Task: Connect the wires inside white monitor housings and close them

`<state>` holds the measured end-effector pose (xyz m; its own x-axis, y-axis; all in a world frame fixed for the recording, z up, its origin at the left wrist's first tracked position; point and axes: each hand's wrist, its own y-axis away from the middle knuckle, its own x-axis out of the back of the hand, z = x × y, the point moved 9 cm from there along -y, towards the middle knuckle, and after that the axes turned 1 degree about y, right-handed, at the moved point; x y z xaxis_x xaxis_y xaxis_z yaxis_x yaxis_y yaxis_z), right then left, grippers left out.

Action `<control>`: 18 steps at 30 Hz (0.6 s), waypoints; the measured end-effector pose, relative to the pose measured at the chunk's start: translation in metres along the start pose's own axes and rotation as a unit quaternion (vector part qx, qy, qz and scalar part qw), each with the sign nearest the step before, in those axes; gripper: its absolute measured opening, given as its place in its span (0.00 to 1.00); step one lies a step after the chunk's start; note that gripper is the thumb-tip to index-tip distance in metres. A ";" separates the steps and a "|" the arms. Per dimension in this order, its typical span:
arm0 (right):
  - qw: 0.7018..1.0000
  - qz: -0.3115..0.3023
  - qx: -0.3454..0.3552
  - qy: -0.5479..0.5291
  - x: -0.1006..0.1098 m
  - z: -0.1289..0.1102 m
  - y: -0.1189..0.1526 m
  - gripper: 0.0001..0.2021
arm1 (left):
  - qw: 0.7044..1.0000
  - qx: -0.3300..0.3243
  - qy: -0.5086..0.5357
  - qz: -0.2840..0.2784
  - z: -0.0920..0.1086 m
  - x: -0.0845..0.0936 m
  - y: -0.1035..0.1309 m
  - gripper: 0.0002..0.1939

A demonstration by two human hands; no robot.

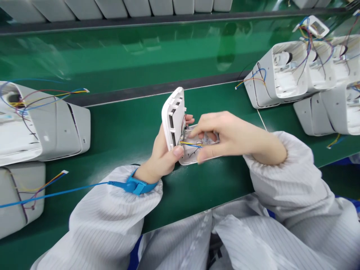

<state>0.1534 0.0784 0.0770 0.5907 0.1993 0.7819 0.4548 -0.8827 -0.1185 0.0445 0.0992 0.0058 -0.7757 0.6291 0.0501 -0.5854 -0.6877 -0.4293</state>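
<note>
My left hand (164, 153) grips a white plastic panel (174, 120) that stands upright, its thumb at the lower edge and fingertips showing behind. Joined or held against it is a second white shell (188, 159), lying flatter, with its inside facing up. Yellow, blue and black wires (194, 144) run from the panel into this shell. Over the shell reaches my right hand (216, 137), fingers bent and thumb apart, near the wires. Whether its fingertips pinch anything is hidden. A blue wrist strap (137, 186) with a cord circles my left wrist.
White housings with loose wires stand at the left (62, 127) and right (264, 82) of the green table (120, 131). A small white part (317, 27) rests on the right housings. Grey-white blocks (112, 7) line a shelf behind a dark rail (126, 22).
</note>
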 end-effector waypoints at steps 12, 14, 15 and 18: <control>0.991 -0.047 0.041 -0.117 0.003 0.003 0.004 0.06 | 0.994 0.013 0.106 0.000 0.008 -0.002 -0.004 0.38; 0.992 -0.040 0.047 -0.106 0.002 0.003 0.003 0.06 | 0.995 0.013 0.097 -0.002 0.008 -0.002 -0.003 0.39; 0.994 -0.038 0.052 -0.092 0.001 0.002 0.003 0.06 | 0.996 0.014 0.091 -0.004 0.008 -0.002 -0.003 0.40; 0.997 -0.036 0.061 -0.012 -0.005 0.002 0.001 0.07 | 0.998 0.018 0.065 -0.005 0.008 -0.002 -0.003 0.40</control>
<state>0.1525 0.0774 0.0718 0.5681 0.2722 0.7766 0.5737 -0.8076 -0.1366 0.0454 0.0969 0.0144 -0.7340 0.6762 -0.0633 -0.6033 -0.6920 -0.3964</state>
